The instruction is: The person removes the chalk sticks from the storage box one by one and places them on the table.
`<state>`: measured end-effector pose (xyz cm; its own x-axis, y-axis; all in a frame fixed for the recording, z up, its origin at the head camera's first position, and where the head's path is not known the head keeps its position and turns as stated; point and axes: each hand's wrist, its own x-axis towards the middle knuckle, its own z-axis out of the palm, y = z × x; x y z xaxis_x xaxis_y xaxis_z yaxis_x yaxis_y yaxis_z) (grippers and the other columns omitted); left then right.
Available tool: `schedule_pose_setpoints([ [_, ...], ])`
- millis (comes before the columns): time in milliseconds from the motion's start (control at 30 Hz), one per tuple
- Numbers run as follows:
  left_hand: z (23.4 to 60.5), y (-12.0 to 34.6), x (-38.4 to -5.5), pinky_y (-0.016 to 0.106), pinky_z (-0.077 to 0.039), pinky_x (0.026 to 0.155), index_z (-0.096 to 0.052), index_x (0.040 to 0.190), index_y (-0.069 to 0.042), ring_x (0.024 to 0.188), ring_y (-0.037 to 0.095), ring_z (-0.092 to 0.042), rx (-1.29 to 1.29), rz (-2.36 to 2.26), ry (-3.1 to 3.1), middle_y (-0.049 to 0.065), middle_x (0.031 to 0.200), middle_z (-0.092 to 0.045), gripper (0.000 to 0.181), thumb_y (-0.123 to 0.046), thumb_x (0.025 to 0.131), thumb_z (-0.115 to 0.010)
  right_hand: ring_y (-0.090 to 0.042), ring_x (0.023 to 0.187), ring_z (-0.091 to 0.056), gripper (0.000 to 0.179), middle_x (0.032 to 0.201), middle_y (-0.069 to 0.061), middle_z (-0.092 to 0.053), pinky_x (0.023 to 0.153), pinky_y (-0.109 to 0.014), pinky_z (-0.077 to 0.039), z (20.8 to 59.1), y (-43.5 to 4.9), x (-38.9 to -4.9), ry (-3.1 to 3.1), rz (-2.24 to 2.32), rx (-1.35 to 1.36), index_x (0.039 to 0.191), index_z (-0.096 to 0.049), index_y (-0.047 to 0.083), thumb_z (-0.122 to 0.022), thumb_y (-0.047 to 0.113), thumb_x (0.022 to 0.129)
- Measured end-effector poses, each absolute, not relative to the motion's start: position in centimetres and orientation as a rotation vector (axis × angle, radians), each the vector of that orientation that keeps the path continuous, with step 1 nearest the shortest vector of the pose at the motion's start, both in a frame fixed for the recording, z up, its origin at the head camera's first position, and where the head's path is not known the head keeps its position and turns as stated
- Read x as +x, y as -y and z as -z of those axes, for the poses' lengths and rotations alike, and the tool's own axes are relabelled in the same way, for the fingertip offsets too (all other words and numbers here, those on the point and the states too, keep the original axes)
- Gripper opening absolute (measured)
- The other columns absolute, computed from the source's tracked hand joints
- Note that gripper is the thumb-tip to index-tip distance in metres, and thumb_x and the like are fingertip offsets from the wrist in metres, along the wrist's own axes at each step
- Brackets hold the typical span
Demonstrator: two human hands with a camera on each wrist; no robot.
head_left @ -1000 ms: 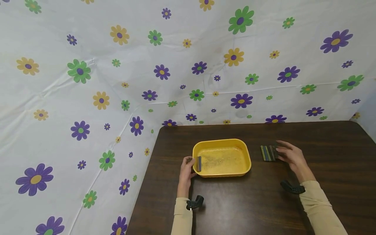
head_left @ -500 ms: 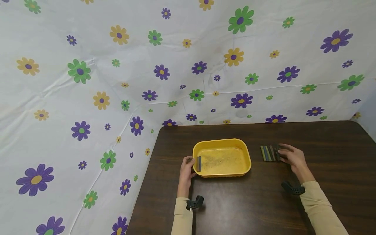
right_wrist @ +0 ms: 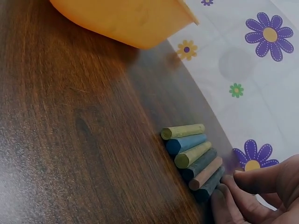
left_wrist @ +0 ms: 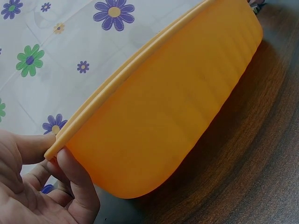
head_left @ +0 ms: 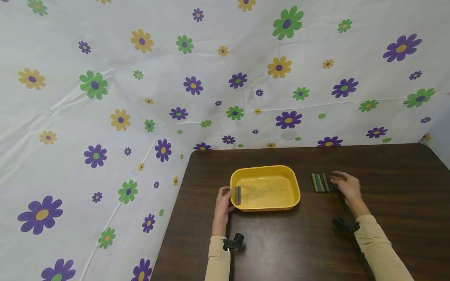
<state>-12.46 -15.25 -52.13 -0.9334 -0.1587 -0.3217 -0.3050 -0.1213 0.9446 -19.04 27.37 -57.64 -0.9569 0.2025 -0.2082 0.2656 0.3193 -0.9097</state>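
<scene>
My left hand (head_left: 222,203) pinches the left rim of a yellow plastic tray (head_left: 265,208) between thumb and fingers, as the left wrist view shows close up. Inside the tray, against its left wall, lie two thin sticks (head_left: 238,195), one brownish and one blue-grey. My right hand (head_left: 349,189) is bent at the right end of a row of chalk sticks (head_left: 321,182), lying side by side. In the right wrist view its fingertips (right_wrist: 226,179) are at the last dark chalk stick (right_wrist: 210,184); I cannot tell whether they pinch it. Yellow-green, blue and brown sticks show beside it.
The dark wooden table (head_left: 281,246) has its far edge against a white flowered cloth (head_left: 211,78), which also runs along the left. Bare tabletop lies between the tray and the chalk row. A black camera band sits on each wrist.
The dark stick at my right fingertips stood slightly apart from the row half a second ago and is now close against it. My right hand shifted slightly left; the left hand and tray stayed put.
</scene>
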Motion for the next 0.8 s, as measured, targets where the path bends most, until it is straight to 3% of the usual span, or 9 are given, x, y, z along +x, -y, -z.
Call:
schedule_pose_setpoints([
  [133, 52.14, 15.26, -12.50, 0.032, -0.050, 0.067, -0.051, 0.131, 0.002, 0.088, 0.027, -0.061, -0.536, -2.218, -2.013, 0.029, 0.117, -0.058, 0.031, -0.018, 0.108, -0.056, -0.041, 0.128, -0.054, 0.046, 0.137, -0.033, -0.058, 0.104, -0.054, -0.046, 57.63, -27.38, -19.01, -2.498, 1.753, 0.456, 0.149, -0.044, -0.012, -0.052, 0.006, 0.107],
  [233, 52.29, 15.26, -12.52, 0.032, -0.050, 0.066, -0.051, 0.131, 0.002, 0.087, 0.026, -0.061, -0.538, -2.228, -2.014, 0.028, 0.117, -0.058, 0.031, -0.018, 0.108, -0.056, -0.014, 0.103, -0.066, 0.046, 0.129, -0.025, -0.064, 0.091, -0.035, -0.055, 57.67, -27.41, -18.96, -2.475, 1.808, 0.469, 0.148, -0.045, -0.012, -0.052, 0.007, 0.107],
  [333, 52.47, 15.25, -12.52, 0.032, -0.050, 0.066, -0.050, 0.131, 0.002, 0.086, 0.025, -0.061, -0.538, -2.233, -2.018, 0.028, 0.116, -0.059, 0.031, -0.018, 0.108, -0.056, 0.007, 0.083, -0.061, 0.045, 0.116, -0.009, -0.063, 0.077, -0.021, -0.056, 57.74, -27.48, -18.92, -2.425, 1.901, 0.502, 0.147, -0.045, -0.014, -0.052, 0.007, 0.107],
  [500, 52.47, 15.24, -12.48, 0.033, -0.049, 0.066, -0.050, 0.131, 0.002, 0.085, 0.025, -0.060, -0.539, -2.231, -2.020, 0.027, 0.114, -0.059, 0.031, -0.018, 0.108, -0.056, 0.009, 0.080, -0.060, 0.045, 0.100, 0.013, -0.061, 0.078, -0.021, -0.057, 57.75, -27.60, -18.86, -2.335, 1.994, 0.575, 0.148, -0.045, -0.012, -0.050, 0.008, 0.108],
  [800, 52.24, 15.38, -12.50, 0.034, -0.050, 0.068, -0.049, 0.134, 0.004, 0.086, 0.025, -0.060, -0.536, -2.215, -2.008, 0.027, 0.116, -0.059, 0.035, -0.018, 0.107, -0.056, 0.005, 0.079, -0.063, 0.042, 0.088, 0.021, -0.061, 0.073, -0.019, -0.056, 57.27, -27.92, -18.61, -2.218, 2.174, 0.626, 0.146, -0.046, -0.014, -0.048, 0.006, 0.108],
])
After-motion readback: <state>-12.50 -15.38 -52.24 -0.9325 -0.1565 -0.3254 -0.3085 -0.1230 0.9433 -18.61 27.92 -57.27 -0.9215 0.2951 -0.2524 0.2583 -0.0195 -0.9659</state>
